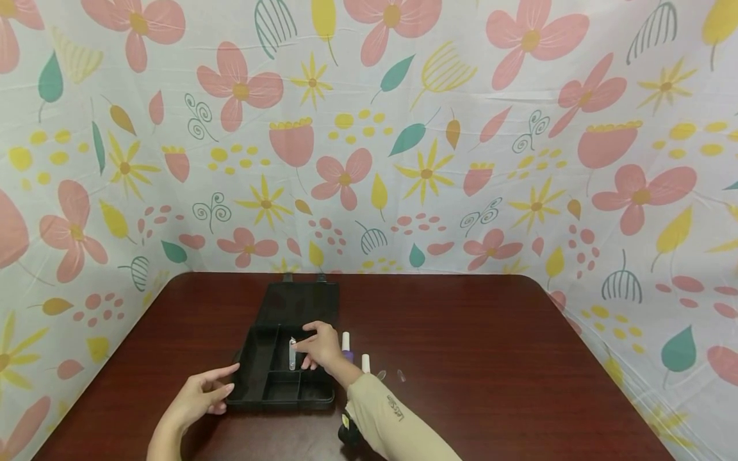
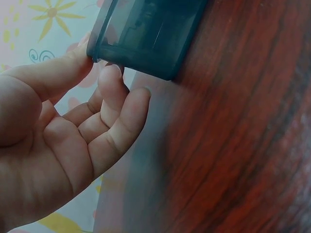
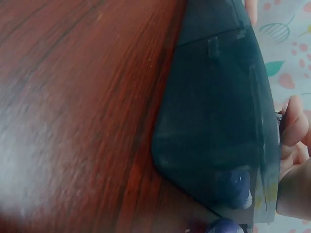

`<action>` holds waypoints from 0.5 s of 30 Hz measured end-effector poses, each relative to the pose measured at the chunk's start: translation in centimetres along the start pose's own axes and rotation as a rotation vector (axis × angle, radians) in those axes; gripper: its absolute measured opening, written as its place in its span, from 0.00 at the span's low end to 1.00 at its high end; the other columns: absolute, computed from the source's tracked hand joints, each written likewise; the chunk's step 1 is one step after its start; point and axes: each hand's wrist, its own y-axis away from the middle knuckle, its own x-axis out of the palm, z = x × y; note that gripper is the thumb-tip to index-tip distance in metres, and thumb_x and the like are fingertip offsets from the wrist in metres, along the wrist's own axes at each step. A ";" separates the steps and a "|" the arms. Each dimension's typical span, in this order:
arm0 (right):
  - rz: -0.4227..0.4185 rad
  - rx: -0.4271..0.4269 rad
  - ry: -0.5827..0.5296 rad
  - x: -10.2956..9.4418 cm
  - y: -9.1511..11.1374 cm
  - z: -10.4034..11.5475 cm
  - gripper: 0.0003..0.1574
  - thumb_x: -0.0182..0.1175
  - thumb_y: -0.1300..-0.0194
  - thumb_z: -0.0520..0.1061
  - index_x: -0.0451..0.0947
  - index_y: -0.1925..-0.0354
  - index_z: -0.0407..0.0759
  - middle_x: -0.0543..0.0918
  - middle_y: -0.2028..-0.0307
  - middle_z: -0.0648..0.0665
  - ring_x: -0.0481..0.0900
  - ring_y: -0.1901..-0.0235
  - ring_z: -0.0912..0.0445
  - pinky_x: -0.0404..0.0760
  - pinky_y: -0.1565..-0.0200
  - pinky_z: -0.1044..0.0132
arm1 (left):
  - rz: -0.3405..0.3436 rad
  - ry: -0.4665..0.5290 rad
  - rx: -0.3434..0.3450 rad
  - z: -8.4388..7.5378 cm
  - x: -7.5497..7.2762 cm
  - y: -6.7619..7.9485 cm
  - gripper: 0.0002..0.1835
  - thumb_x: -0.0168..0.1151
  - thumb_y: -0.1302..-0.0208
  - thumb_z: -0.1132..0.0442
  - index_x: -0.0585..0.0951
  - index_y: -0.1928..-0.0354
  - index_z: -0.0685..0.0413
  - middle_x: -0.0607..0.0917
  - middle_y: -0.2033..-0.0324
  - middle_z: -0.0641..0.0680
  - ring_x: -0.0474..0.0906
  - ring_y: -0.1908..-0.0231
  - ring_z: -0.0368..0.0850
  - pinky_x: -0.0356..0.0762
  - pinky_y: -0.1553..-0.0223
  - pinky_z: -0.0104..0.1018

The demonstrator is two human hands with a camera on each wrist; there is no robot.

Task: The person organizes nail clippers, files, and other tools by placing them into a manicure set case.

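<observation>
A black compartment box (image 1: 256, 365) lies on the table with its lid (image 1: 300, 301) folded back. My left hand (image 1: 198, 394) grips the box at its near left corner; in the left wrist view, curled fingers (image 2: 112, 87) are at the corner of the dark wall (image 2: 141, 53). Over the large right compartment, my right hand (image 1: 319, 346) pinches a slim silvery piece (image 1: 292, 355), shaped like a nail clipper, which stands upright at the fingertips. In the right wrist view the box's side wall (image 3: 209, 111) hides much of the right hand (image 3: 296, 141).
Right of the box stand a purple bottle with a white cap (image 1: 346, 341) and another white-capped bottle (image 1: 366, 363). Small clear pieces (image 1: 401, 376) lie beside them. A black object (image 1: 348, 430) sits near the right forearm. Flower-printed cloth (image 1: 369, 160) surrounds the table (image 1: 461, 333).
</observation>
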 end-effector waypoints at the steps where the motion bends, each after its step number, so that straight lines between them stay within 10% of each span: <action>1: 0.001 0.016 -0.010 0.1 0.0 0.0 0.25 0.65 0.50 0.33 0.70 0.52 0.30 0.81 0.78 0.44 0.68 0.95 0.62 0.66 0.92 0.74 | 0.001 0.000 0.002 0.0 0.0 0.0 0.28 0.58 0.40 0.65 0.63 0.40 0.69 0.72 0.78 0.53 0.74 0.80 0.44 0.78 0.73 0.39; 15: 0.031 0.011 -0.040 0.7 0.4 -0.2 0.28 0.64 0.48 0.34 0.69 0.49 0.25 0.83 0.74 0.44 0.70 0.94 0.63 0.61 0.92 0.76 | 0.006 0.013 -0.003 0.0 0.0 0.0 0.29 0.58 0.40 0.64 0.63 0.39 0.68 0.72 0.77 0.53 0.74 0.80 0.43 0.78 0.73 0.39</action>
